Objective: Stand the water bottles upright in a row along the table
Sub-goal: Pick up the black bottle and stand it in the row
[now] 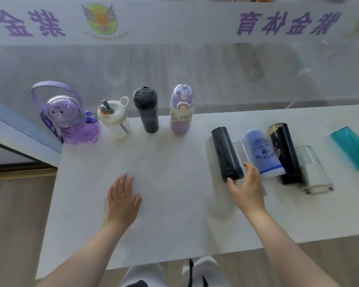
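Several bottles stand upright along the far edge of the white table (pixel 164 214): a purple bear-lid bottle (pixel 71 121), a white straw bottle (pixel 115 119), a dark grey bottle (pixel 146 109) and a lilac-and-white bottle (pixel 181 109). To the right, more lie on their sides: a dark smoky bottle (pixel 226 152), a clear glass one (pixel 239 151), a blue frosted one (pixel 262 154), a black one with gold print (pixel 284 154), a clear-and-white one (pixel 313 170) and a teal one (pixel 352 151). My right hand (pixel 248 187) is open at the near end of the dark smoky bottle, thumb touching its cap. My left hand (pixel 122 199) rests flat on the table.
A frosted glass partition (pixel 195 69) with purple lettering runs right behind the table's far edge. The table's left edge drops off beside the purple bottle. My legs show below the near edge.
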The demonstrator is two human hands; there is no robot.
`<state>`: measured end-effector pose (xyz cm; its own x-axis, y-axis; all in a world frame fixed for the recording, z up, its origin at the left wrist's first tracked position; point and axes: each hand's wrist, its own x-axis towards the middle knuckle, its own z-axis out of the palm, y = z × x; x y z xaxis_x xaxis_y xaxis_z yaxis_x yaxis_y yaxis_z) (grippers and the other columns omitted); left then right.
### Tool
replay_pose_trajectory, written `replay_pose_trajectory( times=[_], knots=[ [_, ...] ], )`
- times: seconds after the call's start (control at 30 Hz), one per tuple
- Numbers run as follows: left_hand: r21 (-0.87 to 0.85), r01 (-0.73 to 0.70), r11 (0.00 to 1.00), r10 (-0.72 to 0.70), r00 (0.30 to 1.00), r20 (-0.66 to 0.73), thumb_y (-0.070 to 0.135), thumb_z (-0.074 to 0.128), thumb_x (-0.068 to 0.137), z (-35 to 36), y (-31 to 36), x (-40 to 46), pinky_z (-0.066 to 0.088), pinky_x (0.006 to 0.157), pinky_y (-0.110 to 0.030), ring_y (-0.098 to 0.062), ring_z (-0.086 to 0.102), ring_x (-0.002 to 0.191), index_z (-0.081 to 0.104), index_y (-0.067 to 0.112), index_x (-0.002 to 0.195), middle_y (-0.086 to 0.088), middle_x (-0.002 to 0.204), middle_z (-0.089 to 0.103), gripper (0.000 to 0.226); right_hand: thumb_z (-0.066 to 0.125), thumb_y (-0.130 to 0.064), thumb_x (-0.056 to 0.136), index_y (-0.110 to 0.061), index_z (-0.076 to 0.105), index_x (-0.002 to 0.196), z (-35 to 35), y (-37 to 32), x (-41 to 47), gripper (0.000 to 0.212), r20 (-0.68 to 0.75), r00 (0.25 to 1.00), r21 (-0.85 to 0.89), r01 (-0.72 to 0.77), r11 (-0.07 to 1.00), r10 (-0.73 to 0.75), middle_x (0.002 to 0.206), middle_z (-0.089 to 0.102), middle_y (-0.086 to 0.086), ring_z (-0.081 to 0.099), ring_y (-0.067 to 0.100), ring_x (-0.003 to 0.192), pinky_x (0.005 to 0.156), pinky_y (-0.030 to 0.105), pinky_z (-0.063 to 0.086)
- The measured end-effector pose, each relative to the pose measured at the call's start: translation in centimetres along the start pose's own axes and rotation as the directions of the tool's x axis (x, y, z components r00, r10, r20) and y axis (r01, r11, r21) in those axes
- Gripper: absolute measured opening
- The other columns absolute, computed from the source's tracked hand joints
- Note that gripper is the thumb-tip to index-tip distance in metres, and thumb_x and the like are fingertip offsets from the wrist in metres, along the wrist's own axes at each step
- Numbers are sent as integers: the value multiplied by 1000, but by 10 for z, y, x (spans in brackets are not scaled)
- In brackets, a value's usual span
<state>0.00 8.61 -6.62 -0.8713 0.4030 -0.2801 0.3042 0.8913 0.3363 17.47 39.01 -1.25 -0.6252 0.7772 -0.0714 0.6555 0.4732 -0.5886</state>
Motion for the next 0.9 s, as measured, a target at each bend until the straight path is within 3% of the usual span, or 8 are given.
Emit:
replay_pose_trajectory(
  times=[0.13,0.27,0.47,0.6,0.9],
  knots=[
    [27,-69,997,68,998,16,47,16,77,23,49,1,6,118,-41,-27,17,145,28,14,147,-9,157,23,78,71,-35,83,-11,29,143,0,9,4,78,146,988,-42,48,998,-42,140,41,11,39,26,129,107,41,39],
    [31,-140,990,140,990,-5,45,20,79,41,82,0,13,117,-47,-31,26,143,36,10,144,-13,154,30,76,70,-38,83,-9,27,146,1,13,12,82,196,972,-111,149,983,-126,145,36,13,35,28,133,112,38,31],
    [52,-104,993,106,993,-46,42,23,84,53,94,1,16,117,-49,-31,29,142,38,11,143,-12,153,32,69,60,-40,89,-16,12,152,-1,19,28,83,323,926,-160,256,953,-195,155,18,11,21,25,143,117,34,22],
    [84,-121,989,127,990,-66,40,28,87,60,89,1,19,117,-49,-30,31,141,39,11,143,-12,152,35,64,55,-31,93,-25,16,152,-2,24,34,72,381,896,-162,307,938,-228,156,15,14,23,27,142,116,37,25],
    [99,-118,988,128,987,-102,39,33,86,64,85,4,21,115,-48,-29,34,139,41,14,142,-10,151,38,61,55,-41,92,-33,25,148,1,28,38,64,450,858,-196,366,910,-248,159,6,13,19,27,144,114,36,26]
  ],
)
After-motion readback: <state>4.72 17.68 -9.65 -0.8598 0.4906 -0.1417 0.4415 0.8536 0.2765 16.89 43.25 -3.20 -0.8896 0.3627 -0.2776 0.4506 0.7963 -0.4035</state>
